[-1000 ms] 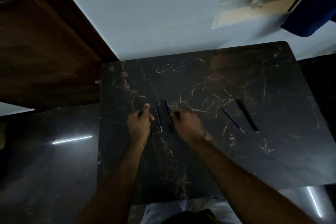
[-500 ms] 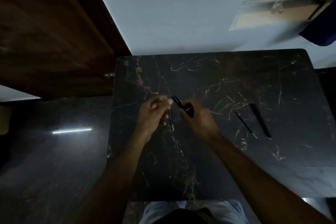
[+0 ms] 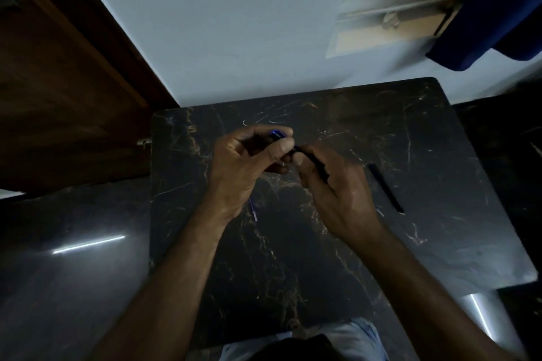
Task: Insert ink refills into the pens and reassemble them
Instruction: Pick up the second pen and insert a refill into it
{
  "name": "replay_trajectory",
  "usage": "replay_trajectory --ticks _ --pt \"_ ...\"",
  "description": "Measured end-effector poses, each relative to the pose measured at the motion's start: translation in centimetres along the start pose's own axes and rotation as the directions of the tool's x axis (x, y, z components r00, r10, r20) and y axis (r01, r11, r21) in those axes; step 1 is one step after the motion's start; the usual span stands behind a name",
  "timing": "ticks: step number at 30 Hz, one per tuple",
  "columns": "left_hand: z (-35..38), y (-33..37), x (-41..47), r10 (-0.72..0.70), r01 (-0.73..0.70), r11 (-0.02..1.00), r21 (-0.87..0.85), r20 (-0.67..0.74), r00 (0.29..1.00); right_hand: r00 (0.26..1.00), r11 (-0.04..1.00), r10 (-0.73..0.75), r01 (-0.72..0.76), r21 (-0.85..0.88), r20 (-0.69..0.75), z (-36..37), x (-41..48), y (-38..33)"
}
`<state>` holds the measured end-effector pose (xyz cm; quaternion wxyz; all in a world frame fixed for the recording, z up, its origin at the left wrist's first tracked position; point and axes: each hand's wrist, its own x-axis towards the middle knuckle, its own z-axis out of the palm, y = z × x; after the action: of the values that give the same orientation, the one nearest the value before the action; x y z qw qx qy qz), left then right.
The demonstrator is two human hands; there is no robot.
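Observation:
A dark pen [image 3: 311,160] is held above the black marbled table [image 3: 293,258] between both hands. My left hand [image 3: 243,164] pinches its upper end, where a blue part [image 3: 277,134] shows at the fingertips. My right hand [image 3: 334,184] grips the dark barrel lower down. A thin ink refill [image 3: 253,211] lies on the table just below my left wrist. A second dark pen [image 3: 385,187] lies on the table to the right of my right hand.
The table stands against a pale wall [image 3: 234,23]. A brown wooden door [image 3: 58,82] is at the left, a blue cloth [image 3: 492,9] hangs at the upper right. Glossy dark floor [image 3: 73,272] surrounds the table.
Both hands have lifted the pen off the table and closed on its two ends. The refill now lies alone under my left wrist.

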<state>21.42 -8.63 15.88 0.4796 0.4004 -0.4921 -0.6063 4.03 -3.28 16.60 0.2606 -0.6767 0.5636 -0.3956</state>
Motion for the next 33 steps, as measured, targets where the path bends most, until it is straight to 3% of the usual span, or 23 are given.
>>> replay_trajectory --ticks 9,15,19,22,23,25,28,33 --pt "1.0 0.4 -0.8 0.043 -0.044 0.997 -0.056 -0.031 0.999 0.999 0.991 -0.017 0.012 -0.132 -0.038 -1.8 -0.3 -1.3" --pt "2.7 -0.9 -1.2 -0.007 -0.005 0.995 -0.099 -0.115 0.993 0.992 0.981 0.129 -0.129 -0.143 -0.007 -2.6 -0.3 -0.8" --pt "2.2 -2.0 -0.8 -0.002 -0.002 0.994 -0.110 -0.035 0.999 0.979 0.970 0.201 -0.197 -0.142 0.017 -3.2 -0.8 0.0" --pt "-0.4 -3.9 0.9 -0.104 0.083 0.969 -0.231 -0.080 0.991 0.952 0.960 0.281 -0.280 -0.026 0.123 -4.1 -2.1 1.2" --pt "-1.6 -5.0 1.6 -0.151 0.129 0.970 -0.208 -0.097 0.984 0.945 0.954 0.290 -0.298 0.032 0.152 -4.5 -2.8 1.7" --pt "-3.7 -7.7 2.7 -0.207 0.214 0.975 0.063 -0.097 0.973 0.944 0.944 0.283 -0.305 0.127 0.168 -5.1 -4.3 2.4" --pt "-5.0 -11.4 3.2 -0.255 0.199 0.827 0.525 0.036 0.966 0.951 0.935 0.272 -0.298 0.195 0.148 -5.6 -5.9 2.9" --pt "-5.1 -14.9 3.9 -0.234 0.074 0.677 0.732 0.118 0.965 0.925 0.847 0.368 -0.375 0.377 0.094 -5.4 -6.8 2.6"
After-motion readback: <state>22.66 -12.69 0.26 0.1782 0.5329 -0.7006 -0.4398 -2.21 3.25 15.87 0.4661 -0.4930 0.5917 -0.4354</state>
